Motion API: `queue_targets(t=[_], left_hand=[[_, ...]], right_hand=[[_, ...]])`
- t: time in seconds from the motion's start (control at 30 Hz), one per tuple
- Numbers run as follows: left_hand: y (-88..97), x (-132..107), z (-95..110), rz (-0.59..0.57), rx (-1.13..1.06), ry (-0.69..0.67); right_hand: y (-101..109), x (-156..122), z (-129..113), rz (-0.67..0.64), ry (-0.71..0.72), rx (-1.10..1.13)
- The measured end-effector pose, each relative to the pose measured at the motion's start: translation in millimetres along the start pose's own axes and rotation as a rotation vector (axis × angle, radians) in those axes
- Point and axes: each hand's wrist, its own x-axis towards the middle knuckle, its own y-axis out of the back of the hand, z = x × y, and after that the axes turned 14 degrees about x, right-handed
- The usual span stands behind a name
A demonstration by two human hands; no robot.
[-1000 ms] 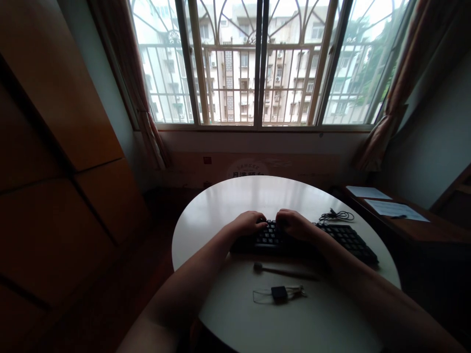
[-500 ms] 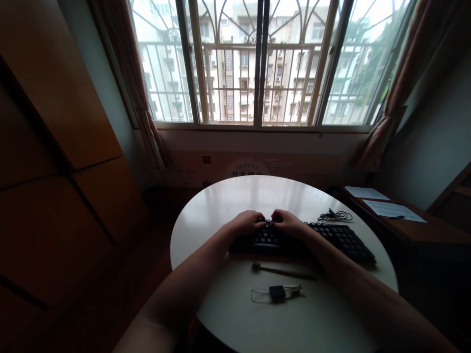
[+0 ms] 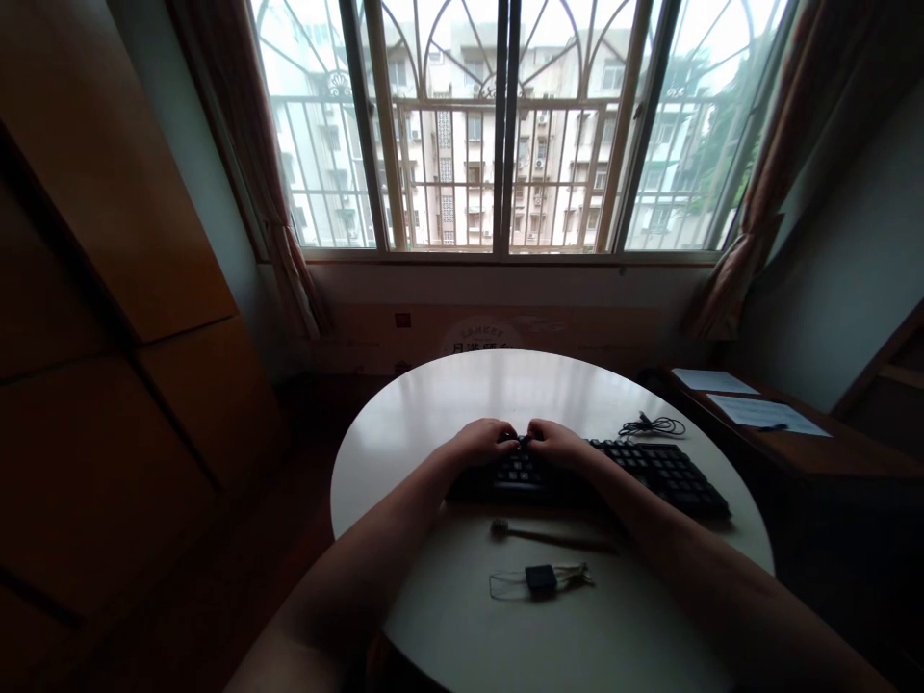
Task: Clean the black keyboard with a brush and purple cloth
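A black keyboard [image 3: 664, 472] lies across the round white table, partly hidden by my forearms. My left hand [image 3: 488, 441] rests over its upper left part with fingers curled and pressed together at the keys. Close beside it, my right hand [image 3: 554, 443] is also closed, thumb and fingers pinched over the same row. Whatever small dark thing sits between the fingertips is too small to name. Nearer to me lies a small brush [image 3: 534, 534] with a brown handle. Below it is a black block with wire loops [image 3: 541, 579], resembling a keycap puller.
A coiled black cable [image 3: 654, 424] lies behind the keyboard's right end. The round table's [image 3: 419, 404] edge curves around. To the right, a brown desk [image 3: 801, 452] holds paper sheets [image 3: 769, 414] and a pen. A wooden cabinet [image 3: 180, 385] stands left.
The view has shifted slightly. My hands stay at the same part of the keyboard, with fingertips moved a little; the small dark thing between them shows less now.
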Motion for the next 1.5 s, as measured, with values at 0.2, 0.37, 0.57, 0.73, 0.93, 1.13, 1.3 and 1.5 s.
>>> queue_targets(t=[0.2,0.37,0.57,0.73,0.93,1.13,1.3,1.5], left_hand=[[1.3,-1,0,0.002,-0.009,0.003],[2.0,-1,0,0.003,-0.019,0.001],[5.9,-3,2,-0.001,-0.028,-0.001],[8.1,-4,3,-0.009,-0.023,0.005],[4.1,-2,0,0.001,-0.019,-0.01],[3.9,-3,-1,-0.002,-0.013,-0.014],[6.7,-4,0,-0.015,-0.02,-0.012],[9.6,-5,2,-0.014,-0.038,-0.01]], right_hand=[[1,-4,-4,0.018,0.012,-0.044],[2,-7,0,0.028,0.066,0.05],[-2,-9,4,0.221,0.17,0.087],[-3,-10,2,0.217,0.331,0.04],[-2,-16,-5,0.144,0.346,0.012],[0,-18,-6,0.098,0.308,0.032],[3,-18,-9,0.093,0.254,0.028],[2,-20,-16,0.133,0.253,-0.047]])
